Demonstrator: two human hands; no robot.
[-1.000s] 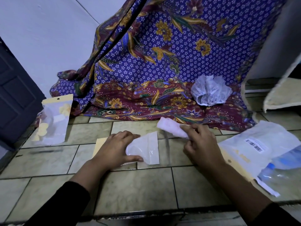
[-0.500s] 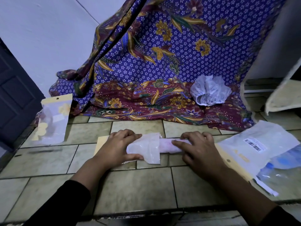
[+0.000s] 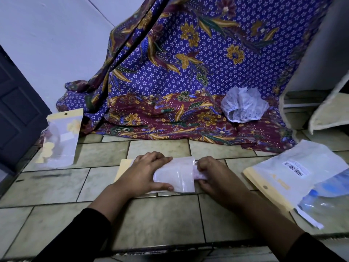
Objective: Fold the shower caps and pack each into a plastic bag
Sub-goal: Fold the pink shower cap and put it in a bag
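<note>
Your left hand [image 3: 145,173] grips the small clear plastic bag [image 3: 175,176] on the tiled surface [image 3: 162,222], fingers over, thumb under. Its mouth faces right. The folded pale pink shower cap [image 3: 198,174], pinched in your right hand [image 3: 215,176], lies lengthwise at that opening, partly inside.

I see a clear plastic bag [image 3: 175,175] lying flat on the tiled floor [image 3: 160,224], yellow header to the left, mouth to the right; a folded pinkish shower cap [image 3: 198,174] sits partway inside that mouth; a crumpled white bundle of shower caps [image 3: 243,104] rests on the patterned cloth [image 3: 170,118] behind; a stack of empty bags [image 3: 279,173] lies to the right.
</note>
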